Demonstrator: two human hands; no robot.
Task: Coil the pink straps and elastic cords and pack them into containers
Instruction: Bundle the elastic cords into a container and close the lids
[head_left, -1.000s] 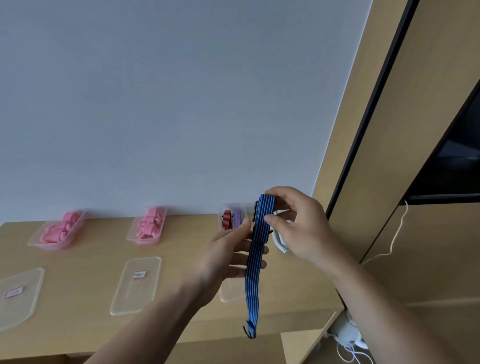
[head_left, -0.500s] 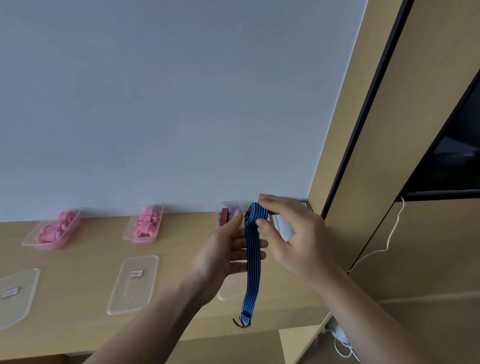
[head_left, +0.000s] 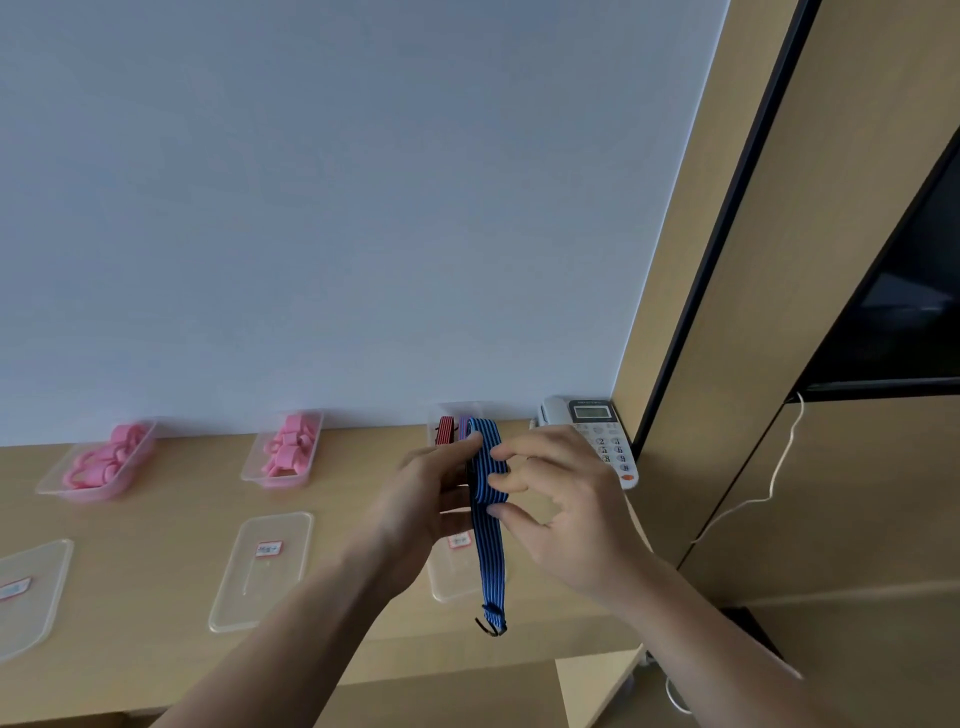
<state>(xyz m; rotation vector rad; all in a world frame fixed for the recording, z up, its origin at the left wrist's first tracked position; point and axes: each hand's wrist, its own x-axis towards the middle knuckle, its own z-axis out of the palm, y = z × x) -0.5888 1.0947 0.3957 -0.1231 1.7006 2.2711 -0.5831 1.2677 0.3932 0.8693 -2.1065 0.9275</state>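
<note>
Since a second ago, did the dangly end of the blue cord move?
Yes, upward. The blue cord's hooked end now hangs nearer the clear lid's near edge; earlier it dangled well below it.

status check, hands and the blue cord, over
Left hand grips blue cord at its coiled top; right hand pinches it. Hooked tail hangs loose, uncoiled. Container behind open, nothing in the way.

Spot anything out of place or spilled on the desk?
Nothing stands out. Pink straps sit inside their containers, lids lie flat in front; the blue elastic cord dangles from the left hand, merely half coiled.
</note>
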